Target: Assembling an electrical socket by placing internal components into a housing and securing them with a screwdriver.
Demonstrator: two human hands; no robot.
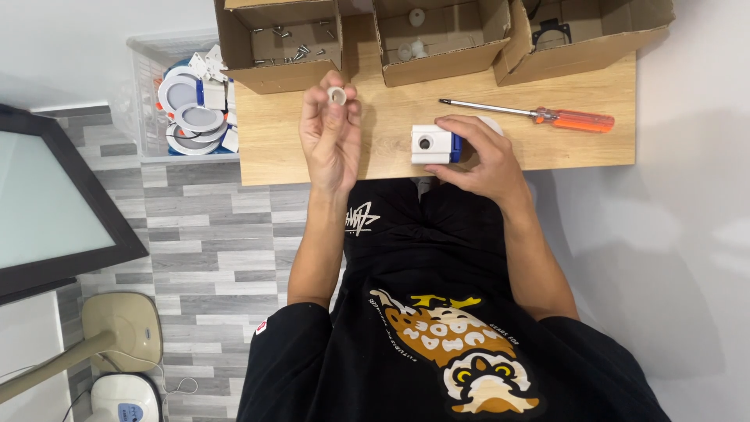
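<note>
My left hand (331,137) is raised over the wooden table (383,160) and pinches a small white ring-shaped part (337,95) between thumb and fingertips. My right hand (478,156) rests on the table and grips a white box-shaped part with a round hole and a blue side (431,144). A round white piece shows just behind that hand, mostly hidden by it.
An orange-handled screwdriver (547,116) lies to the right. Three open cardboard boxes line the far edge: screws (285,43), small white parts (430,39), black pieces (578,35). A clear bin of round white lamps (187,101) stands left, a dark-framed panel (47,203) further left.
</note>
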